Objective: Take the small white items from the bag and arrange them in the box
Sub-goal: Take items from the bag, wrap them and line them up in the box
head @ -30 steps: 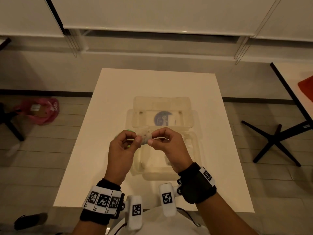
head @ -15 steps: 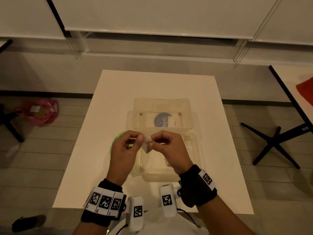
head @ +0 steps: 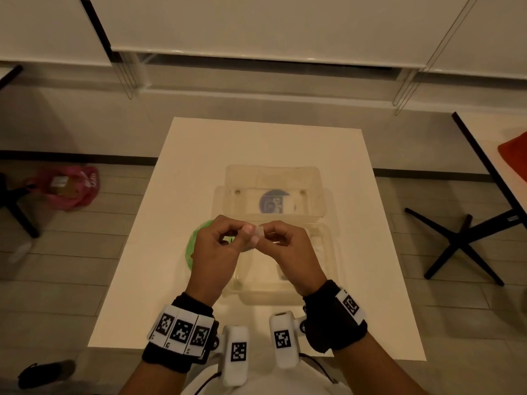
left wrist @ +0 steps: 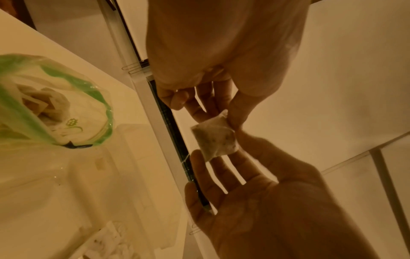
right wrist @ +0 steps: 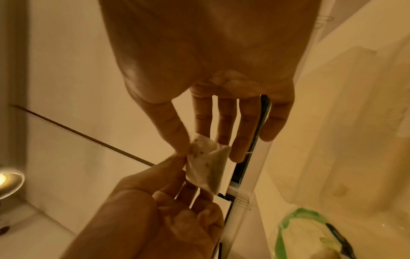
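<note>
A small white sachet point(head: 258, 233) with dark specks hangs between both hands above the clear plastic box point(head: 330, 252). My left hand point(head: 247, 232) pinches its left corner between thumb and forefinger. My right hand point(head: 266, 232) pinches the opposite side. The left wrist view shows the sachet point(left wrist: 214, 138) as a small pillow with a thin string at its lower edge. It appears again in the right wrist view point(right wrist: 206, 164). The green-rimmed clear bag point(head: 196, 240) lies left of the box, partly behind my left hand, with several more sachets point(left wrist: 42, 101) inside.
The box's lid point(head: 273, 192), with a round blue label, lies folded back beyond the box on the white table point(head: 199, 155). Some white items point(left wrist: 111, 241) lie inside the box. Black chair legs point(head: 462, 246) stand right of the table, and a pink bag point(head: 68, 189) lies on the floor to the left.
Both hands have kept hold of the sachet and drawn closer together, so less of it shows between the fingers. The green bag shows more beside my left hand.
</note>
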